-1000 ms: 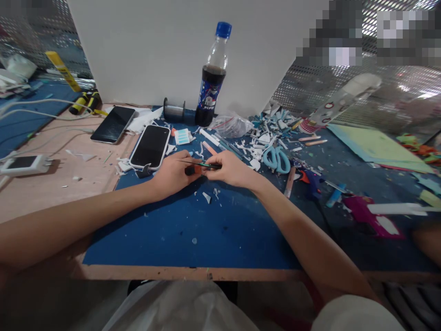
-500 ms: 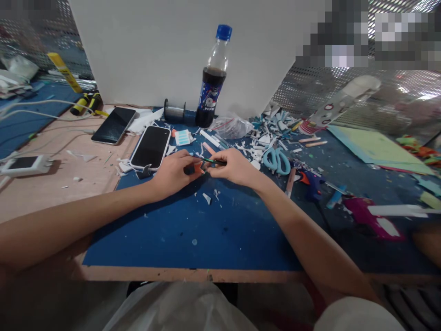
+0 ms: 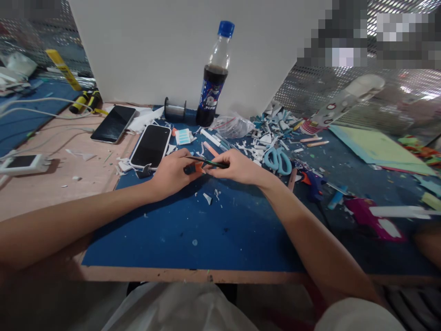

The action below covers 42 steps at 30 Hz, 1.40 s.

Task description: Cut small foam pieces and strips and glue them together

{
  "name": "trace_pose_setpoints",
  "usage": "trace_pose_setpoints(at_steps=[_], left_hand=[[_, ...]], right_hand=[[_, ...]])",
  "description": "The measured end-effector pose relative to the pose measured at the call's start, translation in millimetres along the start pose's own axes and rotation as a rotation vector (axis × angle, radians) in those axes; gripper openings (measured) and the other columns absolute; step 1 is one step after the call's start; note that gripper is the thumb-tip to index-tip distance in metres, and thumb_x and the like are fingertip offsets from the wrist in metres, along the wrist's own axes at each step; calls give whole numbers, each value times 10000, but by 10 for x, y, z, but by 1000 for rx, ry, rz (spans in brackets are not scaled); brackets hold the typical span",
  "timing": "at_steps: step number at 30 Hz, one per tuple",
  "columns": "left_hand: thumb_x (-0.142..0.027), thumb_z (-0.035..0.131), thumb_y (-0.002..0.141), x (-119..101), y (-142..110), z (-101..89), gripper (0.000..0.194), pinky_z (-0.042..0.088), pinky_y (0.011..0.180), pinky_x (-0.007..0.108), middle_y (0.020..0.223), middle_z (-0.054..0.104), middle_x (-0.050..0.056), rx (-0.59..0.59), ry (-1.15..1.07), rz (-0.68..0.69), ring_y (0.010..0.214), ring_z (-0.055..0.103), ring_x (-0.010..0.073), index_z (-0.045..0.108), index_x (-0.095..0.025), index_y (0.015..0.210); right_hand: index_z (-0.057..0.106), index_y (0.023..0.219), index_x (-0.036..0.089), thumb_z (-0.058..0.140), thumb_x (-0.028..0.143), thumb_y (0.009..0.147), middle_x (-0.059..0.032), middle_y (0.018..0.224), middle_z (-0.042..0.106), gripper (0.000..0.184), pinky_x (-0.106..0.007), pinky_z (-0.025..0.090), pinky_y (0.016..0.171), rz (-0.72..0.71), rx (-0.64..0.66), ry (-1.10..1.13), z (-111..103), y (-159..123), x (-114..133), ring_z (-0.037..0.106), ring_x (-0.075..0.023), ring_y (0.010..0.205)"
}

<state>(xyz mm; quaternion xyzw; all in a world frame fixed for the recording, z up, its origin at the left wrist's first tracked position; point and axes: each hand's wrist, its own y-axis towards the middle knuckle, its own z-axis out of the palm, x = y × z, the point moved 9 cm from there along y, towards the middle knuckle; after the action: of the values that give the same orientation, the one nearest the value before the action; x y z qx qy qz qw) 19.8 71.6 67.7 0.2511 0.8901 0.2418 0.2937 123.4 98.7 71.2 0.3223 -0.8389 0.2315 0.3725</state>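
Both hands meet over the blue mat [image 3: 193, 234] near its far side. My left hand [image 3: 172, 174] is closed around a small orange and black piece [image 3: 197, 168]. My right hand [image 3: 237, 168] pinches a thin dark rod with a green band [image 3: 210, 162], whose tip points left over the orange piece. Small white scraps [image 3: 207, 198] lie on the mat just in front of the hands.
A phone in a white case [image 3: 151, 146] lies left of the hands, another phone [image 3: 113, 124] beyond it. A cola bottle [image 3: 214, 76] stands against a white board. Light-blue scissors [image 3: 277, 160], paper scraps, pens and a glue gun [image 3: 312, 181] lie right. A charger [image 3: 24, 164] sits far left.
The thin rod has tilted and slid slightly right in my right hand; both hands stay in the same spot.
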Motion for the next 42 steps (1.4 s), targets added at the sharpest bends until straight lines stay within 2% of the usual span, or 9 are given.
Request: trace_pose_setpoints(at_steps=[6,11,15,21,26,32,35,39,42], left_hand=[[-311,636,814,-55,-8,-7,232,492,587,268,784,648,66,2,38,52,695,617,168,713,-148,959],[-352,618,835,-42,-26,4,242,472,573,250,761,633,50,-8,63,63,679,605,150,699,-161,961],[-361,609,841,-47,-33,22,249,469,568,257,760,629,54,3,58,81,668,598,145,692,-156,956],[-349,599,847,-83,-38,37,264,482,587,291,768,635,89,31,43,130,691,610,179,694,-120,938],[-354,604,838,-67,-49,37,252,461,560,284,770,635,84,27,41,134,686,612,182,694,-137,931],[-340,622,830,-58,-41,34,228,470,567,252,776,639,64,26,41,111,669,608,151,693,-150,933],[-331,633,827,-62,-28,4,233,459,557,251,757,628,64,4,52,92,655,598,151,694,-130,928],[-324,659,815,-76,-8,-45,199,442,549,231,733,612,38,-21,53,72,611,569,126,686,-138,878],[-323,701,787,-60,1,-80,202,423,528,212,742,599,23,-40,38,34,580,542,101,661,-134,847]], right_hand=[[285,465,218,560,271,769,108,398,189,414,-420,419,831,-17,0,-20,17,-5,33,222,-80,435],[512,552,199,531,242,775,91,421,275,228,-333,340,550,48,28,-87,69,-11,5,211,-74,436],[548,595,196,515,208,759,73,468,326,168,-326,317,538,42,37,-151,111,-15,40,204,-77,461],[436,545,206,500,172,751,69,460,306,217,-389,380,667,-22,55,-183,175,-23,106,274,-89,443],[471,598,198,525,162,700,48,519,376,122,-342,315,532,24,9,-228,168,-23,83,275,-88,471],[481,625,190,558,160,685,44,516,372,102,-327,295,516,63,-44,-252,138,-32,82,270,-86,474],[494,660,185,582,187,712,45,528,381,102,-303,273,510,78,-145,-260,-1,-43,55,291,-83,481],[489,794,184,585,333,821,45,584,419,179,-264,258,494,98,-369,-136,-335,-97,-51,334,-79,490],[431,673,195,594,389,846,56,547,351,307,-253,254,491,86,-543,-38,-577,-152,-142,316,-74,487]])
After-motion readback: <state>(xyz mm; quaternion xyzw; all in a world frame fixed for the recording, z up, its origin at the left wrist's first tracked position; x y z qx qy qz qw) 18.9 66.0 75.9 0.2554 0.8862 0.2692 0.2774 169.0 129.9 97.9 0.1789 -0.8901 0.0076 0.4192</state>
